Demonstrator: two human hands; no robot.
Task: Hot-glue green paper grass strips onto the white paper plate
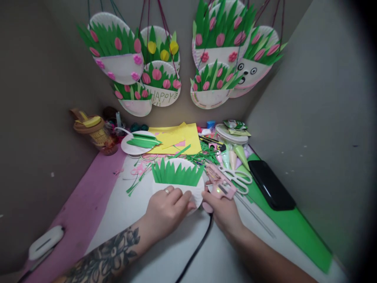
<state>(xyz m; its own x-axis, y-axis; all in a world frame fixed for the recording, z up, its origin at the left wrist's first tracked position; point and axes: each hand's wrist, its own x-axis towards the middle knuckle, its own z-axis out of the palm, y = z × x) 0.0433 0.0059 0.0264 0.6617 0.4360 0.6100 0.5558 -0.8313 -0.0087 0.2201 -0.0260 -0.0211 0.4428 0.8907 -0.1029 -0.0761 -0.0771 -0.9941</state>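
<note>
Low over the middle of the table is a white paper plate (179, 189), its upper half lined with a green paper grass strip (176, 173). My left hand (167, 206) is closed on the plate's lower front, fingers curled over it. In my right hand (222, 210) is a pink glue gun (219, 182), a small light glowing on its side. The right thumb touches or nearly touches the plate's right edge. A black cord (198, 247) trails from the gun toward me. White-handled scissors (239, 179) lie just beyond the gun.
Behind lie green paper scraps (203, 158), yellow sheets (188, 137) and a plate of green strips (138, 142). A black phone-like case (271, 184) is at right; a tumbler (100, 133) stands back left. Several decorated plates (118, 70) hang on the wall.
</note>
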